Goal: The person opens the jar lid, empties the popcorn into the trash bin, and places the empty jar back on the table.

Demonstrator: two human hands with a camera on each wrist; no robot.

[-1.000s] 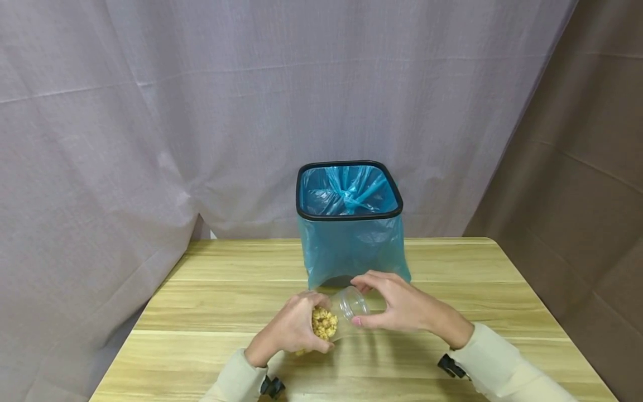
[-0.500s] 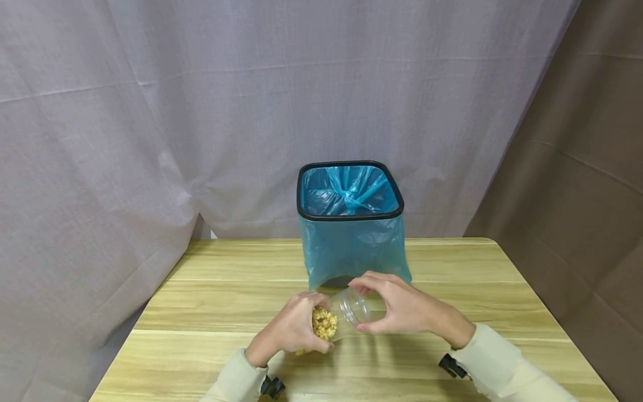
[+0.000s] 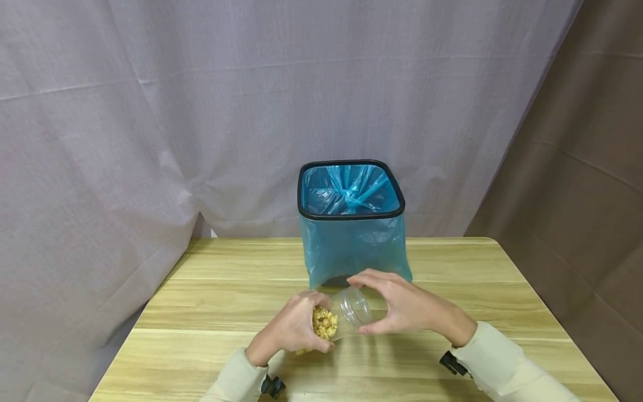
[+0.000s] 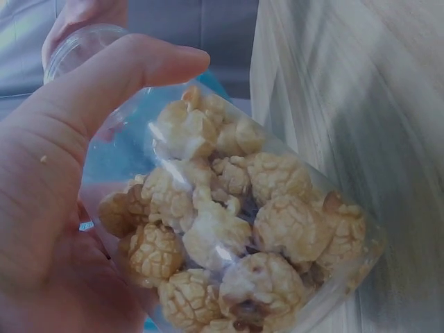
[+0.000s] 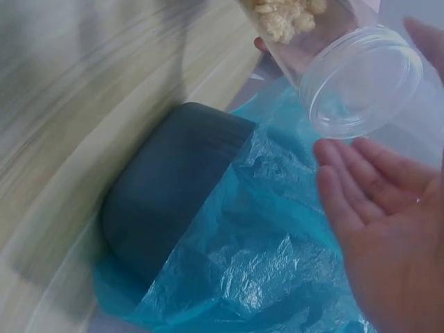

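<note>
A clear plastic jar [image 3: 344, 312] of popcorn [image 4: 215, 215] lies tilted between the hands, its clear round rim [image 5: 361, 83] facing right. My left hand [image 3: 296, 324] grips its popcorn-filled end, thumb along one side in the left wrist view. The popcorn is gathered toward the bottom end, leaving bare plastic near the rim. At the other end, my right hand [image 3: 402, 304] is spread around the rim, fingertips on the far side and thumb on the near side. In the right wrist view, its fingers [image 5: 361, 173] are fairly straight, right at the rim.
Behind the hands stands a bin with a black rim [image 3: 351, 216], lined with a blue plastic bag [image 3: 356, 245]. Its dark base [image 5: 173, 187] shows in the right wrist view. The wooden table [image 3: 211, 312] meets grey curtains [image 3: 226, 111] at the back and left.
My right hand's thumb and fingertips have spread slightly wider around the jar's rim, the thumb shifting down. The left hand and jar have stayed almost still.
</note>
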